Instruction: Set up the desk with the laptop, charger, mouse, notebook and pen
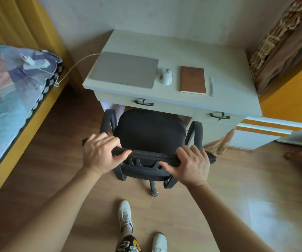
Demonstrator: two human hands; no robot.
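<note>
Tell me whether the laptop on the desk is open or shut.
Shut: the laptop lies flat on the desk, lid down, no screen or keys showing.

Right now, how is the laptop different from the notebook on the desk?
The laptop is grey and bigger; the notebook is brown and smaller. The laptop has a cable at its left edge; the notebook has none. The laptop lies left of the mouse, the notebook right. Both are closed and flat.
</note>
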